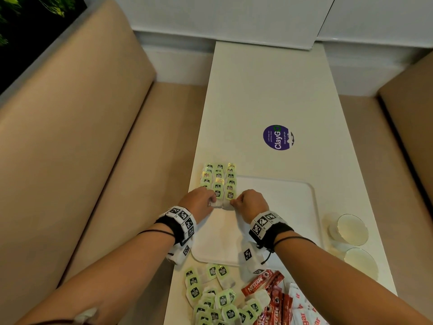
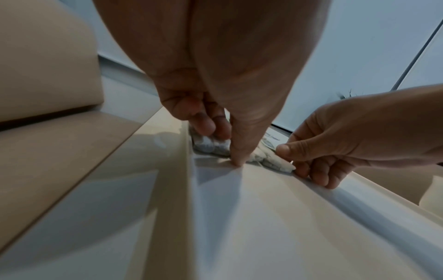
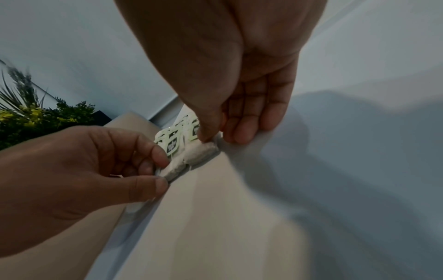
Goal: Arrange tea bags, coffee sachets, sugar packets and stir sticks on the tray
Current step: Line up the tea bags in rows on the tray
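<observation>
While three columns of green-tagged tea bags lie along the far left part of the white tray, two more pouches sit at their near end, side by side. One tea bag is pinched between the thumb and curled fingers of the left hand. Its neighbour is pressed at the top by the thumb of the right hand, whose other fingers curl loosely beside it. Nearer the person, loose tea bags, red coffee sachets and sugar packets are heaped on the white table. Two glasses stand right of the tray.
</observation>
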`<state>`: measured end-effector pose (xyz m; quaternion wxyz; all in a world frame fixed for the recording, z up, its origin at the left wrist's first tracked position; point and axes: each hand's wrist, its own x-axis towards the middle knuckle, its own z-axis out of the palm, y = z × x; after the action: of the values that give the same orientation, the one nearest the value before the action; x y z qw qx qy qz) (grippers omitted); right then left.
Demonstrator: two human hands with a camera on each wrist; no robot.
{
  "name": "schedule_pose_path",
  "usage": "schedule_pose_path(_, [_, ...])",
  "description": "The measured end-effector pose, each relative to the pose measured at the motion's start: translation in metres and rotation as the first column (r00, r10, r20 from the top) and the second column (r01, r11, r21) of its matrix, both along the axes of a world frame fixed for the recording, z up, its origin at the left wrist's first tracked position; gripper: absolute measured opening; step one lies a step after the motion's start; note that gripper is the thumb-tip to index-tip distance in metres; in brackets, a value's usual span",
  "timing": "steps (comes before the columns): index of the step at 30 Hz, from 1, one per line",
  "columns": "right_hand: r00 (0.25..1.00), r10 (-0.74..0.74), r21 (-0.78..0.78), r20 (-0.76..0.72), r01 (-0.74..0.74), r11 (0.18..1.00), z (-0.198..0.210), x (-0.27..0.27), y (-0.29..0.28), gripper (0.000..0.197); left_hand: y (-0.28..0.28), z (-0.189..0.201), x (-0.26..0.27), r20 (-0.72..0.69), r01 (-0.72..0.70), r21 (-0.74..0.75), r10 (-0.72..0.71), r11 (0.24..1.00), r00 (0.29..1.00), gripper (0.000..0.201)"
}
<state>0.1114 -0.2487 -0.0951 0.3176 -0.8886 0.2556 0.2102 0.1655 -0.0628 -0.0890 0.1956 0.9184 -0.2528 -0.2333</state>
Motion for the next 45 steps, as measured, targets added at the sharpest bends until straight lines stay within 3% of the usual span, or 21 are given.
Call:
schedule_pose_path(9, [0.997, 0.037, -0.022, 0.063, -0.036, 0.999, 0.008, -0.004, -0.002, 0.034, 0.004, 0.002, -0.002, 0.0, -0.041, -0.09, 0.041, 0.995, 0.999, 0.013])
schedule_pose_path(13, [0.976, 0.178, 0.027, 0.126, -0.183, 0.983, 0.017, -0.021, -0.006, 0.033, 0.016, 0.005, -0.011, -0.003, -0.054, -0.149, 0.054, 0.987, 0.999, 0.015])
schedule_pose_path(19, [0.907, 0.392, 0.092, 0.155, -0.408, 0.908, 0.032, -0.059, -0.004, 0.04, 0.035, 0.01, -0.038, -0.259, -0.066, -0.139, 0.028, 0.988, 0.965, 0.021])
schedule_pose_path(27, [0.786, 0.616, 0.086, 0.047, -0.618, 0.782, 0.035, -0.12, 0.001, 0.033, 0.052, 0.021, -0.092, -0.362, 0.114, -0.059, -0.128, 0.992, 0.923, 0.029])
schedule_pose_path(37, [0.655, 0.727, 0.038, -0.206, -0.737, 0.675, 0.033, -0.168, 0.005, 0.039, 0.048, 0.023, -0.131, -0.415, 0.322, 0.05, -0.274, 0.945, 0.867, 0.035])
schedule_pose_path(45, [0.643, 0.733, 0.061, -0.22, -0.741, 0.668, 0.038, -0.181, 0.011, 0.037, 0.046, 0.025, -0.14, -0.356, 0.383, 0.097, -0.327, 0.919, 0.875, 0.018])
